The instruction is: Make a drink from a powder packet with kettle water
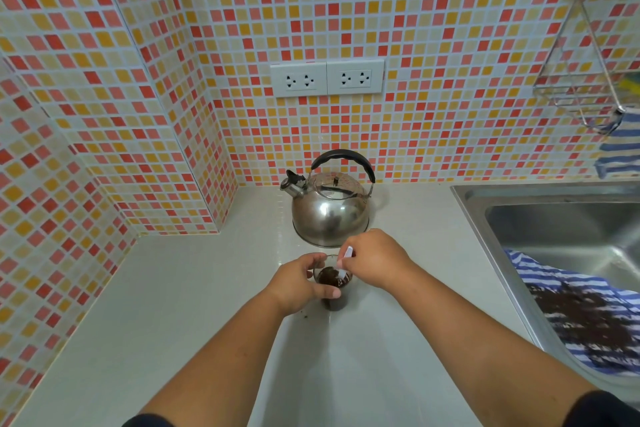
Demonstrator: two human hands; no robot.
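A clear glass (335, 302) with dark brown liquid stands on the white counter (194, 305). My left hand (300, 282) wraps around its left side. My right hand (375, 262) hovers over the rim, pinching a small white stick or spoon handle (347, 253) whose lower end dips into the dark drink. Behind the glass sits a steel kettle (329, 208) with a black handle, its spout pointing left. No powder packet is visible.
A steel sink (561, 218) lies to the right, with a blue-and-white striped cloth (588, 315) stained dark brown draped in it. Two wall sockets (327, 77) sit above the kettle. A wire rack (585, 80) hangs at upper right. Tiled walls close the left corner.
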